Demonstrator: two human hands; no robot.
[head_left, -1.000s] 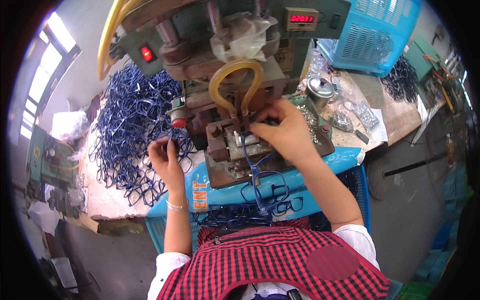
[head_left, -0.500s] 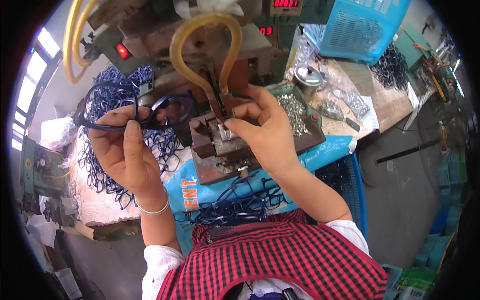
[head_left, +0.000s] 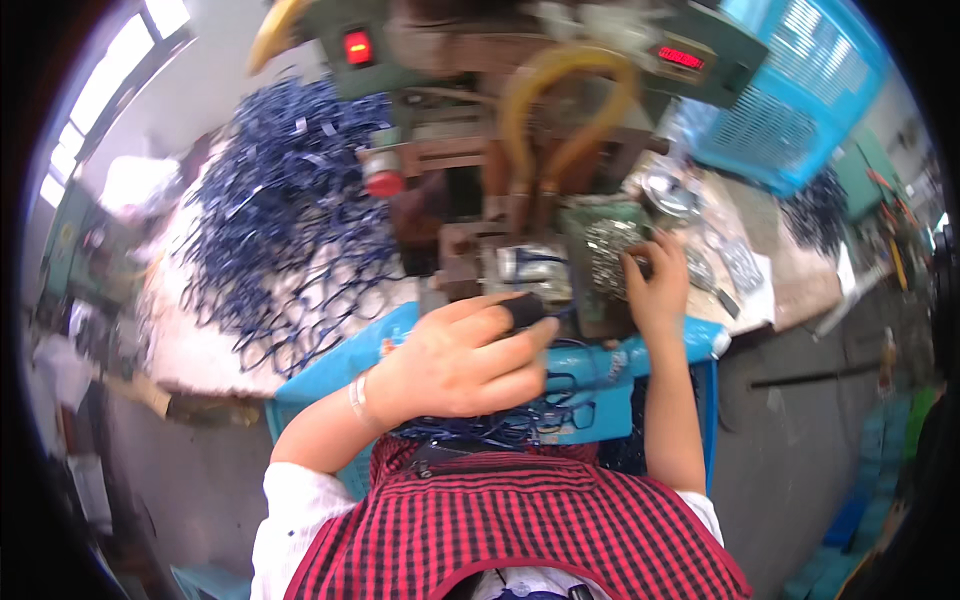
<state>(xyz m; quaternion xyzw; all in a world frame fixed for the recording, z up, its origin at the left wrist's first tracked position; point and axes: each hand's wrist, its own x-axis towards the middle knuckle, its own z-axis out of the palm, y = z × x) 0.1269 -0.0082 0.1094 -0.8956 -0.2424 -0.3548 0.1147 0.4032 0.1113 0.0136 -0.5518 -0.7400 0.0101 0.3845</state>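
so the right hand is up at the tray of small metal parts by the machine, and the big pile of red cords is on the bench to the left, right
Not quite: the pile of cords on the bench to the left is dark blue, not red, as the head view shows. The rest holds: the right hand is up at the tray of small metal parts beside the machine.

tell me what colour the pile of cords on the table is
Dark blue; the pile of cords shows best in the head view, left of the machine.

Left hand (head_left: 455,360) curled; right hand (head_left: 655,285) outstretched
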